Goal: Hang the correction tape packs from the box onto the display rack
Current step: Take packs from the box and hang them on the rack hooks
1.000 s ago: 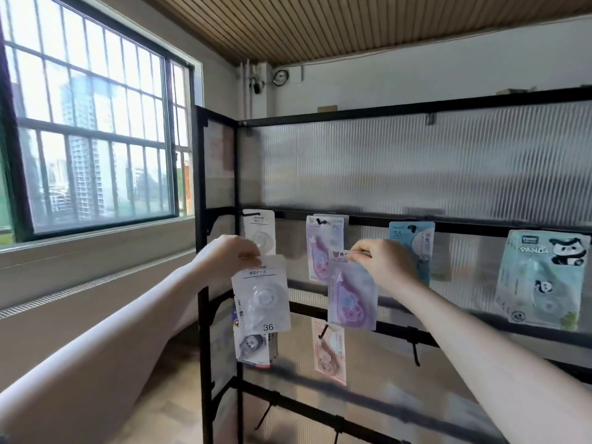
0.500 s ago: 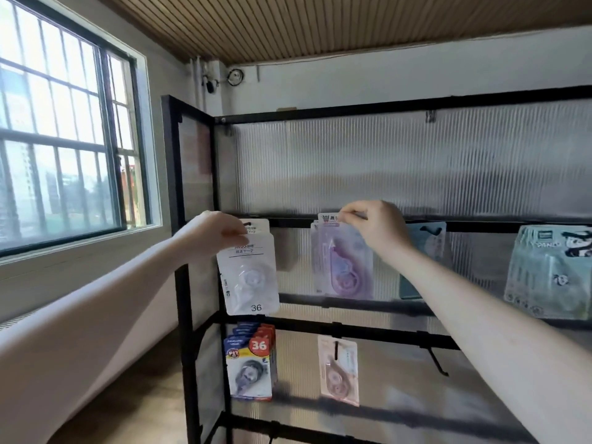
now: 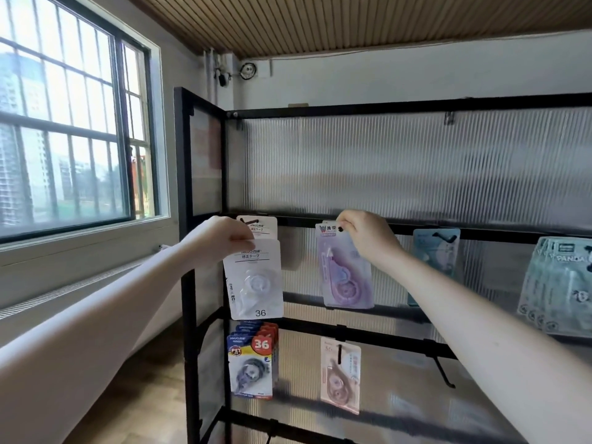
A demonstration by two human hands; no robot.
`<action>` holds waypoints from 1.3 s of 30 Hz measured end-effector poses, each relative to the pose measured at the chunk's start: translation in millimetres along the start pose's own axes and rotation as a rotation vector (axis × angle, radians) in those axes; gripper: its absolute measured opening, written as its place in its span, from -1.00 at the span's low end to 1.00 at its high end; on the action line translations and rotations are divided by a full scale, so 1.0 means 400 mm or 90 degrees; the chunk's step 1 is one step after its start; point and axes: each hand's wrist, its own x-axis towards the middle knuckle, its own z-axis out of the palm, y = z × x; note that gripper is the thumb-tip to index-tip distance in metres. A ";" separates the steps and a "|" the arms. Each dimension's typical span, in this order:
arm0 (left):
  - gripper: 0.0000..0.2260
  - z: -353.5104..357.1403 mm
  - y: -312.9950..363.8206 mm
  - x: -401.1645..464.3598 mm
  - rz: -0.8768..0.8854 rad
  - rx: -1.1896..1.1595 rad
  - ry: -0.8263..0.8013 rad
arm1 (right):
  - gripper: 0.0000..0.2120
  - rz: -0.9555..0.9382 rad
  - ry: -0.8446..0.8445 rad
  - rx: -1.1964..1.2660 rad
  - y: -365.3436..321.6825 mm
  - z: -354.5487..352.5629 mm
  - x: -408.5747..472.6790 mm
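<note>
Correction tape packs are held up against the upper rail of the display rack (image 3: pixel 205 251), one in each hand. The white pack (image 3: pixel 254 280) is pinched at its top edge by the left hand (image 3: pixel 221 240), whose fingers are curled over the card; it hangs just below and in front of a like white pack already on its peg (image 3: pixel 258 225). The purple pack (image 3: pixel 346 270) is pinched at its top right corner by the right hand (image 3: pixel 365 235), thumb and fingers closed on the card, and its hang hole lies level with the rail, seemingly at a peg; whether the peg has entered the hole cannot be told. Both packs hang with their long axis upright, faces turned outward.

The coming move is judged to turn on the white pack: its hole sits lower than the peg, so a lift and a push toward the ribbed back panel (image 3: pixel 400 161) are called for. The left hand is the nearer to that peg.

Each pack is a thin stiff card under a clear glossy blister moulded round a rounded dispenser. The rack is of matte black metal bars; the panel is translucent ribbed plastic.
</note>
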 end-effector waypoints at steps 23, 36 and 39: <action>-0.90 0.007 -0.024 -0.007 -0.046 -0.059 0.133 | -0.77 -0.031 0.063 -0.152 0.031 0.029 -0.002; -0.91 0.003 -0.027 0.044 -0.071 -0.114 0.174 | -0.60 -0.046 0.013 -0.189 0.032 -0.005 -0.005; -0.92 0.002 -0.035 0.059 -0.063 -0.118 0.197 | -0.56 -0.049 0.005 -0.198 0.033 -0.005 -0.005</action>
